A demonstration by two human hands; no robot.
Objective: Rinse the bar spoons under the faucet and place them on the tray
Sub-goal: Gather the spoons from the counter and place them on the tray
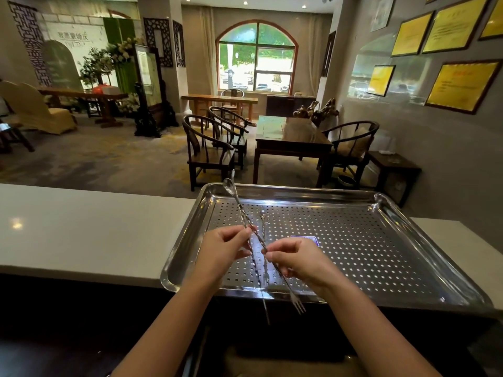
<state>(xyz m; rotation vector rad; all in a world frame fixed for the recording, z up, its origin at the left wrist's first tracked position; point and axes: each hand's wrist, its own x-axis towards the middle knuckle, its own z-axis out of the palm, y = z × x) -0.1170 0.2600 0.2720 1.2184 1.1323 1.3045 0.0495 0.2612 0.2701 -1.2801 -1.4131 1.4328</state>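
Observation:
A perforated steel tray rests on the white counter, overhanging its near edge. My left hand pinches a long twisted bar spoon at mid-shaft, with its bowl up over the tray's far-left rim and its lower end below the counter edge. My right hand grips a second twisted bar spoon, whose fork end points down past the tray's front edge. Both spoons are held above the tray's left part, close together. No faucet is visible.
The white counter stretches to the left of the tray. A small blue label lies on the tray's perforated floor. A dark area lies below the counter edge. Beyond are dark wooden chairs and a table.

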